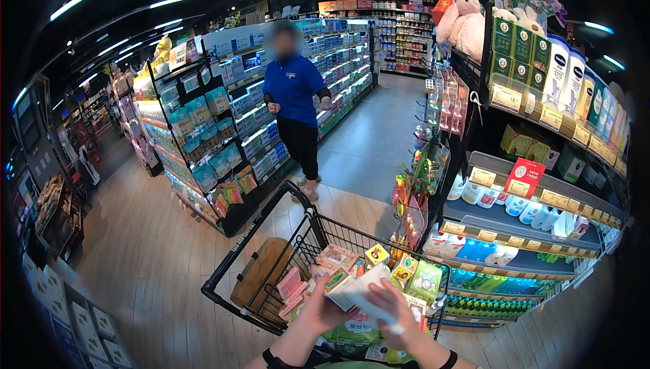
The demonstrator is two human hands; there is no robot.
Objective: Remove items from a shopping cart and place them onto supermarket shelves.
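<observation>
Both my hands are over a black wire shopping cart (350,229). In my left hand (321,305) is a small white carton (339,288) with a green and yellow end. My right hand (390,302) grips a white, blurred object (369,290), perhaps a cloth or a soft pack, which lies against or just over the carton. Below my hands, green packs (358,329) bearing writing fill the near part of the cart. Pink boxes (290,283) lie at the left, and small yellow boxes (377,254) and a light green box (425,280) are towards the far right side.
A person in a blue shirt (292,89) stands in the aisle beyond the cart. At right, a shelf unit (513,239) holds bottles and boxes, with hanging packs (406,206) on its end. A display rack (200,130) stands at left. White boxes (89,318) are stacked at lower left.
</observation>
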